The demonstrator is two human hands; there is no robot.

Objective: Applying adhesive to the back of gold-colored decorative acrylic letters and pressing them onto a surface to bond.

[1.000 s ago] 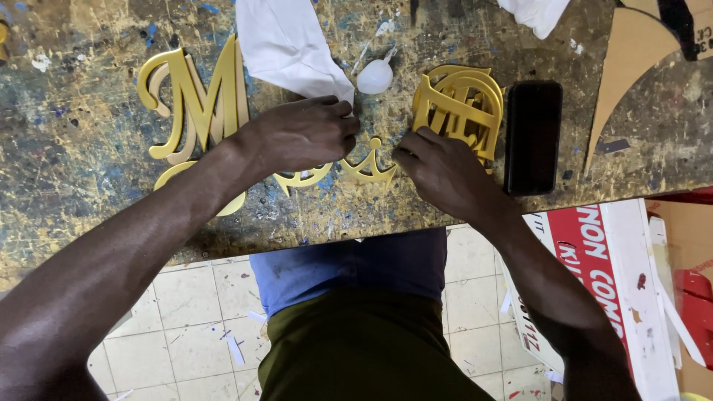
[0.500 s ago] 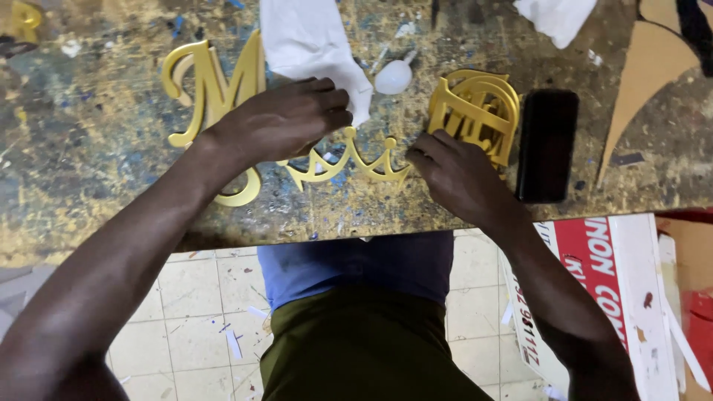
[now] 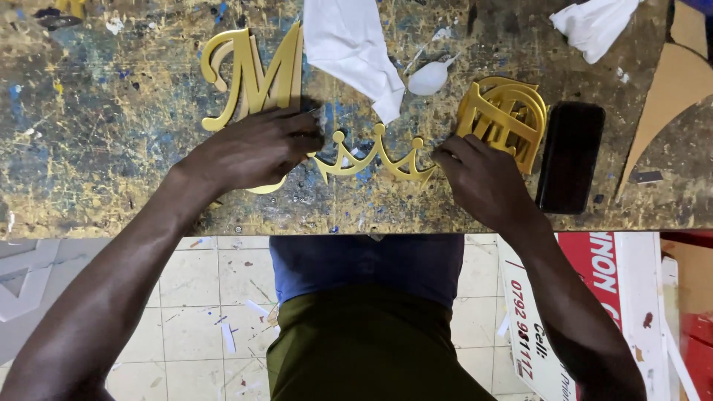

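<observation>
A paint-splattered, scuffed workbench point(image 3: 111, 171) bears a glossy gold script letter point(image 3: 256, 74), a crumpled white cloth point(image 3: 349, 44), a flat black phone point(image 3: 570, 156) and a gold arched piece point(image 3: 509, 119). The left hand point(image 3: 252, 148) and right hand point(image 3: 479, 178) each pinch an end of the thin gold crown cutout point(image 3: 375, 156) lying mid-bench. A red-and-white sign point(image 3: 594, 297) leans below right

The light is bright and even from above, shadows are soft and short, and the picture is sharp.
</observation>
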